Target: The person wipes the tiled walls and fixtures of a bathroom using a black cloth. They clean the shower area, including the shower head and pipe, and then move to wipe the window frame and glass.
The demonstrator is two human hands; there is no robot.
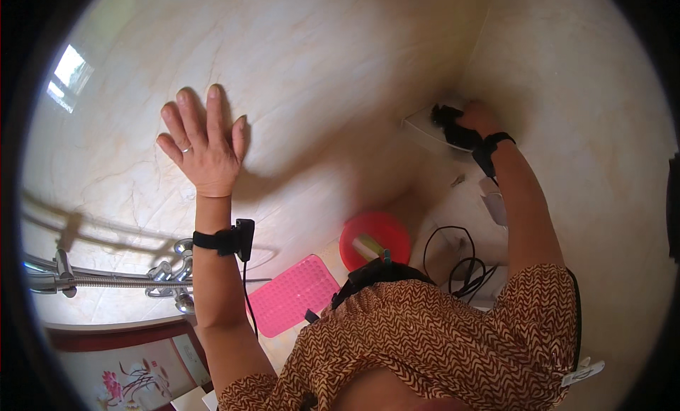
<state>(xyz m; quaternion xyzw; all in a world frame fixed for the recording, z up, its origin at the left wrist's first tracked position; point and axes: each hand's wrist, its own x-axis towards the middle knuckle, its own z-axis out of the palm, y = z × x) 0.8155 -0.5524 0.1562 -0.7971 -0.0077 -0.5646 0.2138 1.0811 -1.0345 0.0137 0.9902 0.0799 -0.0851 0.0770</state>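
Observation:
My left hand (206, 147) lies flat against the marble-patterned wall (297, 78), fingers spread, with a ring on one finger. It holds nothing. In the corner at the right, my right hand (480, 118) is closed on a black crumpled thing (459, 133), perhaps a cloth; its fingertips are mostly hidden. A thin-railed corner shelf (419, 130) sits right beside that hand, and the black thing overlaps it. Black straps circle both my wrists, the left one carrying a small black device (245, 239).
Below stands a red basin (348, 239) with a pale green thing inside, next to a pink bumpy mat (294, 295). A metal shower mixer (183, 273) with its hose juts from the left wall. Black cable (464, 269) loops near my right side. A red-framed flower picture (134, 372) is at lower left.

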